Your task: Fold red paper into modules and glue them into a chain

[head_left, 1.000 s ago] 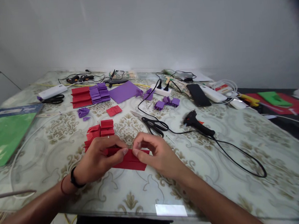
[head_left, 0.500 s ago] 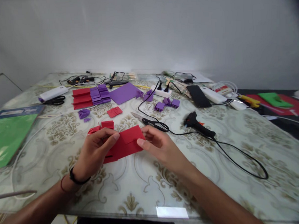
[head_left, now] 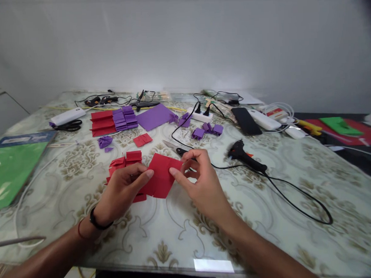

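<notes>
A creased piece of red paper (head_left: 162, 177) is held above the table between both hands. My left hand (head_left: 126, 186) pinches its left side with the thumb on top. My right hand (head_left: 198, 177) grips the right side between thumb and fingers. Folded red paper pieces (head_left: 133, 157) lie just behind my left hand, partly hidden by it. Beyond them rests a small red square (head_left: 142, 139). Scissors (head_left: 181, 150) lie behind my right hand, which covers part of their handles.
A black glue gun (head_left: 246, 157) with a looping cord lies to the right. Further back are purple folded pieces (head_left: 124, 118), a purple sheet (head_left: 155, 117), a white power strip (head_left: 199, 114) and a phone (head_left: 246, 120). A green pack (head_left: 14, 171) is at the left.
The red paper has been turned and now shows a squarer face with a corner pointing up. My right hand has lifted slightly, its fingers more curled and covering more of the scissors.
</notes>
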